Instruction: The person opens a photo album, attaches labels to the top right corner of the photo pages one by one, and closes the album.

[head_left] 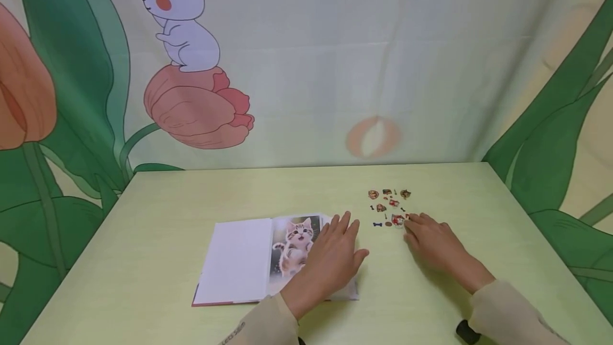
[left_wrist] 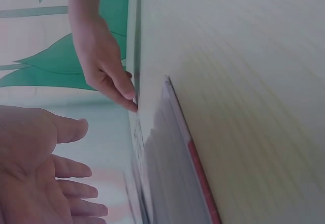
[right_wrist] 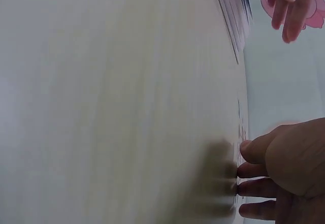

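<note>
An open photo album lies on the table, its left page blank white. On the right-hand page is a kitten picture, partly covered by my left hand. That hand hovers palm down over the page with its fingers spread and straight; the left wrist view shows its palm holding nothing. Farther right, my right hand reaches its fingertips down to the edge of a group of small stickers. Closest to them is a red-and-white sticker. In the right wrist view, its fingers touch the tabletop.
The pale yellow table ends at a curtain printed with a rabbit, tulips and leaves. A small black object shows beneath the right sleeve.
</note>
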Available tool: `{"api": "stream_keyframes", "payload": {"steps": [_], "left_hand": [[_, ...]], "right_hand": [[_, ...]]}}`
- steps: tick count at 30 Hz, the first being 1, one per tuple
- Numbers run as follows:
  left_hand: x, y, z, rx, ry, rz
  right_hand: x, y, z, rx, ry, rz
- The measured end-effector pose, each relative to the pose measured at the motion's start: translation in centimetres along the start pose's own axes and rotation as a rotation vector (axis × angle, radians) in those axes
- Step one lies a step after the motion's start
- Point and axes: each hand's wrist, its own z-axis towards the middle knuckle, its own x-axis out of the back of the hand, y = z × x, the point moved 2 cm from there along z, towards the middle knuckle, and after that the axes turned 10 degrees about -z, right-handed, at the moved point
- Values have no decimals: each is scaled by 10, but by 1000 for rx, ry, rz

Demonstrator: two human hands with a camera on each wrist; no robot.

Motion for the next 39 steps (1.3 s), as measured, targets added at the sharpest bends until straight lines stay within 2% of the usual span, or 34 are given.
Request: {"api": "stream_keyframes", "payload": {"steps": [4,11,22,29,39], "left_hand": [[-4,0,2,2,-9,12],[-9,1,5,4,-22,33],[-21,4,12,39,-75,29],[-25,6,15,35,-86,51],[-33,9,18,48,-127,98]], "right_hand": [[2,-4,-12,4,12,5],[6,-11,-30,2,-26,7],[7,-17,-58,32,2,3],[9,-21,-70,65,2,-21],[12,-28,-85,71,-42,-7]]}}
